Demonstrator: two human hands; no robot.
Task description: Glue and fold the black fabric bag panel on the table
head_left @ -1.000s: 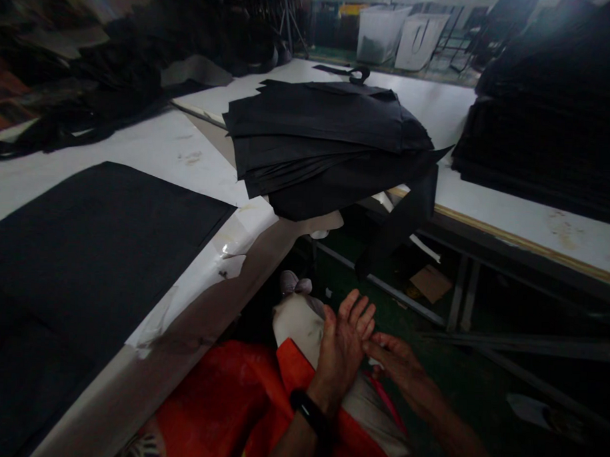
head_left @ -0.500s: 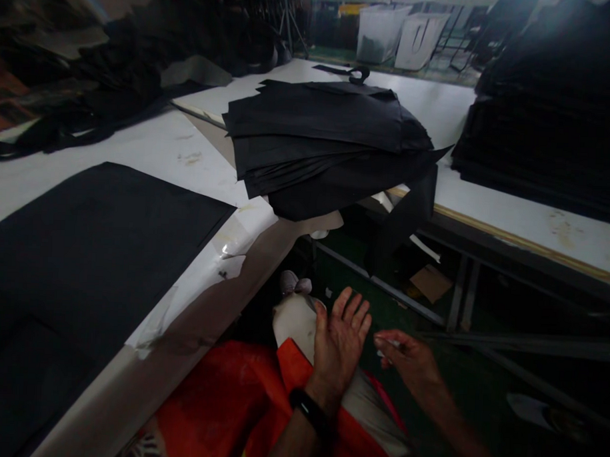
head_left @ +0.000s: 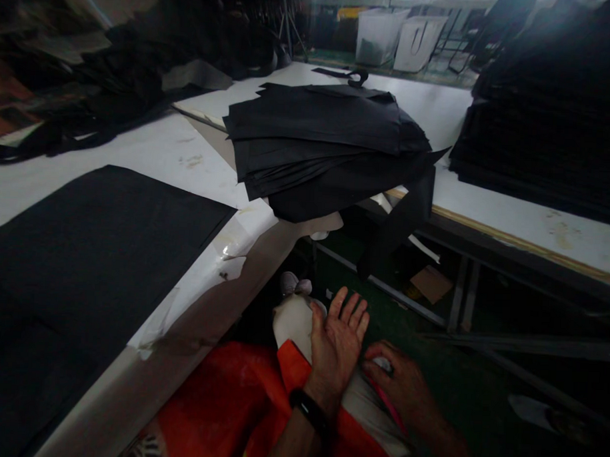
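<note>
Below the fanned black sheets (head_left: 319, 122), the person's left hand (head_left: 338, 343) is palm up, fingers extended; the right hand (head_left: 402, 382) grips a small white item (head_left: 383, 363). Beyond the sheets, a translucent bin (head_left: 379, 28) shows dark contents; the adjacent white bin's (head_left: 418, 49) contents cannot be determined.

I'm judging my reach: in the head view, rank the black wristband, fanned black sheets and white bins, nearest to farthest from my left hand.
1. Black wristband, just behind the left hand.
2. Fanned black sheets, ahead on the table.
3. White bins, beyond the table.
</note>
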